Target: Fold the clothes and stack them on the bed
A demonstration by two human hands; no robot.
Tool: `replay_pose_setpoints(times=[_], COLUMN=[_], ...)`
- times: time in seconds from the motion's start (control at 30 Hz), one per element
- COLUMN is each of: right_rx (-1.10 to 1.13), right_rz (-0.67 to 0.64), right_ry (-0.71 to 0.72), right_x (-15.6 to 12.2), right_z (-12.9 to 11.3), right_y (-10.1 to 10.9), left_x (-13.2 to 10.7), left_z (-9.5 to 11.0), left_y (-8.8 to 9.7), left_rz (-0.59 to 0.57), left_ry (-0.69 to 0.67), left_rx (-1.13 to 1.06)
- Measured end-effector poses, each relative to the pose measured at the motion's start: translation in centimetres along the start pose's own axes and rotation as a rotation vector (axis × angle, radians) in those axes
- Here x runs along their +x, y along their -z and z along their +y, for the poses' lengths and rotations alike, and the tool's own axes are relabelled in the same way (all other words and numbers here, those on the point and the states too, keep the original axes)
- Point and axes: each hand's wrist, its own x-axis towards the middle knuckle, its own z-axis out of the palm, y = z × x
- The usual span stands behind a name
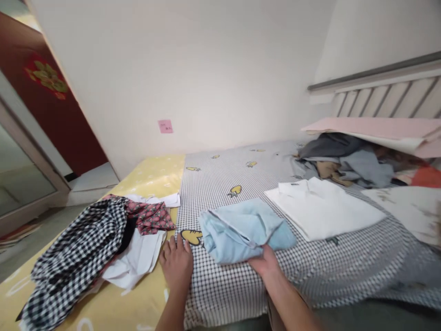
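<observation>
A light blue garment (241, 225), folded into a loose bundle with a dark slit or seam line across its top, lies on the checked bedsheet (220, 184). My right hand (265, 263) grips its near edge, thumb on top and the other fingers tucked out of sight beneath. To the left of the bundle, my left hand (176, 261) rests flat with fingers spread, where the checked sheet meets the yellow cover. It holds nothing. Just right of the blue garment is a flat, neatly folded white shirt (327, 209).
Left on the yellow cover (151, 174) lie a black-and-white checked garment (82, 248), a red patterned cloth (151, 216) and white cloth (136, 259). Dark and grey clothes (344, 156) are heaped at right under a pink board-like sheet (379, 128). A wall (223, 69) stands behind.
</observation>
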Motion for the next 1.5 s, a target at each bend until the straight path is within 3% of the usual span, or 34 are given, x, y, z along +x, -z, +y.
replay_pose_setpoints(times=[0.1, 0.23, 0.3, 0.43, 0.53, 0.6, 0.7, 0.77, 0.8, 0.87, 0.93, 1.0, 1.17, 1.3, 1.37, 1.43, 1.5], right_rx=[0.028, 0.078, 0.076, -0.133, -0.56, -0.9, -1.363, -1.66, -1.794, -1.97, -2.009, -1.994, -1.989, -2.02, -2.073, -2.151, -2.177], right_rz=[0.001, 0.094, 0.063, -0.001, 0.117, 0.155, 0.168, 0.124, 0.057, -0.083, -0.117, -0.027, 0.212, 0.294, 0.257, 0.1, -0.155], right_ry=[-0.021, -0.075, -0.104, -0.121, 0.072, 0.361, 0.854, 0.989, 0.949, 0.714, 0.474, 0.36, 0.281, 0.374, 0.485, 0.68, 0.908], right_x=[-1.3, -2.9, -4.3, -7.3, -8.4, -8.2, -6.8, -5.0, -3.9, -1.4, 1.3, 3.8, 7.0, 6.7, 6.0, 5.1, 4.3], right_z=[1.2, 0.3, -0.1, -0.3, -2.1, -4.6, -9.3, -11.9, -12.8, -13.8, -14.2, -14.3, -14.6, -14.5, -14.3, -14.0, -13.8], right_y=[1.4, 0.8, 1.2, 4.7, 7.9, 8.9, 7.7, 5.5, 4.3, 2.2, 0.6, -0.1, 0.5, 1.2, 1.6, 2.0, 2.1], left_x=[0.2, 0.2, 0.2, 0.2, 0.3, 0.4, 0.4, 0.3, 0.3, 0.2, 0.2, 0.1, 0.1, 0.1, 0.1, 0.1, 0.0], left_z=[0.2, 0.2, 0.2, 0.2, 0.4, 0.5, 0.6, 0.6, 0.5, 0.5, 0.5, 0.4, 0.5, 0.5, 0.5, 0.5, 0.6], left_y=[0.3, 0.4, 0.5, 0.8, 1.2, 1.4, 1.5, 1.4, 1.3, 1.2, 1.1, 1.1, 1.2, 1.0, 0.8, 0.8, 0.8], left_rz=[-0.034, -0.05, -0.047, -0.043, -0.06, -0.075, -0.09, -0.082, -0.073, -0.053, -0.036, -0.026, -0.035, -0.026, -0.022, -0.025, -0.03], left_ry=[0.005, 0.014, 0.013, 0.007, 0.015, 0.018, 0.016, 0.014, 0.013, 0.006, -0.003, -0.004, 0.009, 0.002, 0.01, 0.018, 0.022], left_rx=[0.006, 0.0, -0.007, -0.019, -0.03, -0.031, -0.026, -0.02, -0.018, -0.012, -0.006, 0.001, 0.026, 0.021, 0.014, 0.006, -0.002])
